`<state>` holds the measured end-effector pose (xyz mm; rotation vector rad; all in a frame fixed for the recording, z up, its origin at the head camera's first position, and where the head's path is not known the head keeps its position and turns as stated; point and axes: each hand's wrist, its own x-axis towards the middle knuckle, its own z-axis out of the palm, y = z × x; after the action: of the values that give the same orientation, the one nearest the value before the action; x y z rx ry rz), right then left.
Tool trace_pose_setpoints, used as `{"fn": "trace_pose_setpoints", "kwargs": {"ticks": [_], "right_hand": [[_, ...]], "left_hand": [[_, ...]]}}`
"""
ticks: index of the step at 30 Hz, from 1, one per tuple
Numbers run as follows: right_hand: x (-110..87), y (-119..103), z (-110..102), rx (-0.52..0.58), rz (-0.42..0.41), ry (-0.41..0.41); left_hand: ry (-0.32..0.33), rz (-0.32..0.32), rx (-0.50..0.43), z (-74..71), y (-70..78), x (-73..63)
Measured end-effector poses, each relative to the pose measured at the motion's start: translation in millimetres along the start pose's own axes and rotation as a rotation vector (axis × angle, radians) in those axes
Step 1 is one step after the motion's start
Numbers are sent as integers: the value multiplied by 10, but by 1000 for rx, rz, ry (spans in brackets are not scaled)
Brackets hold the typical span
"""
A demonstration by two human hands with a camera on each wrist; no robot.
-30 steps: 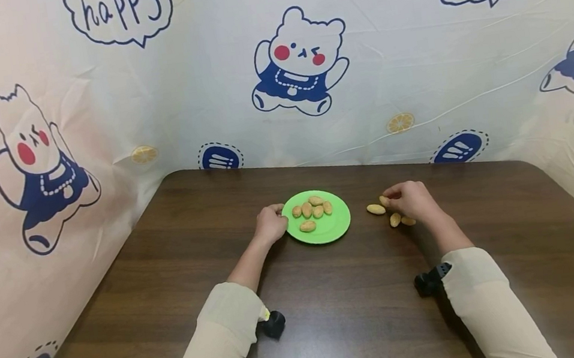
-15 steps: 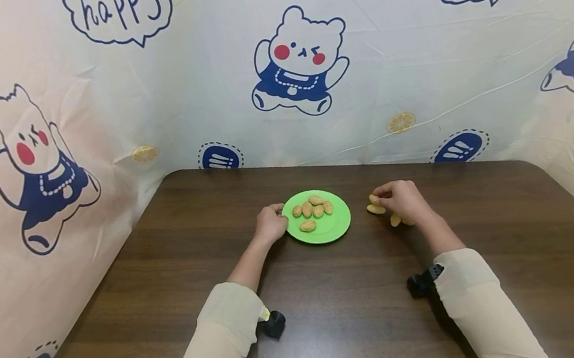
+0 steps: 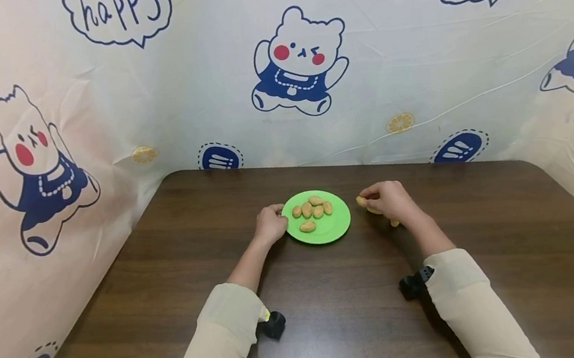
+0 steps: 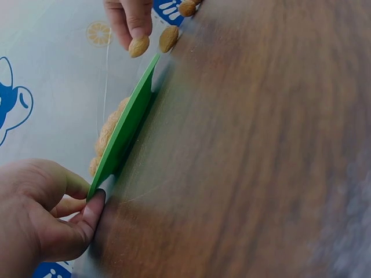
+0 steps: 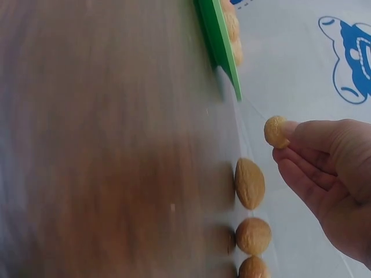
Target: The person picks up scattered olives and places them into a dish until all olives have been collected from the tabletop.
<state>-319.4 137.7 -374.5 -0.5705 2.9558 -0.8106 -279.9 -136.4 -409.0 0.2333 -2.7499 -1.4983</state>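
While a pale cloth backdrop (image 3: 201, 105) printed with blue cartoon figures rises behind the green plate (image 3: 333, 227) and to both its sides, a dark brown, wood-grained table (image 3: 335, 293) spreads beneath it. Two rolled cream sleeves (image 3: 215, 339) reach in from the near side of the plate, each with a small black camera (image 3: 272, 325) by the cuff. Round, shallow and thin-rimmed, the plate lies flat. At its left edge the left hand (image 3: 271, 224) pinches the rim between thumb and fingers; just beyond its right edge the right hand (image 3: 392, 198) grips a single held nut (image 5: 275, 132) — tan-yellow, slightly rough — between thumb and fingertips, above the tabletop. The held nut's free end points toward the plate; seen almost end-on from the right wrist, it looks nearly round, so the exact slant of its long axis is hard to tell. Six oval tan nuts (image 3: 307, 226) sit on the plate: five clustered toward its far side, one nearer, its long axis running left to right. Three loose nuts (image 5: 250, 183) rest on the table right of the plate — partly hidden by the hand from above.
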Motion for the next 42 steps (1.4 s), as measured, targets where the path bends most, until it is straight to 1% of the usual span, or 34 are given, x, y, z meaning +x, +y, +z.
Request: {"fn": "trace_pose_setpoints", "kwargs": {"ticks": [2,7,11,16,20,28,32,37,42], "right_hand": [[5,-38,17,3,-5,-4],[14,-136,68,16,-52,-5],[24,-227,119,31,-97,-3],[30,-342,171,29,-176,0],[34,-421,197,25,-213,-6],[27,-545,241,37,-252,-44],[30,-594,265,21,-274,-71],[21,-655,286,6,-320,-108],[13,-712,316,-22,-329,-140]], "left_hand": [[-1,-2,-2,-2,1,-2],[-2,-4,0,-2,2,-4],[-2,-3,-3,-4,0,-6],[-2,-2,-4,-8,-1,-11],[-1,-2,-2,-4,-4,-12],[-2,-1,-7,3,-14,0],[-4,-5,-9,-1,-4,-5],[-6,-8,-4,-4,10,-15],[-9,-4,-11,-5,6,-21]]}}
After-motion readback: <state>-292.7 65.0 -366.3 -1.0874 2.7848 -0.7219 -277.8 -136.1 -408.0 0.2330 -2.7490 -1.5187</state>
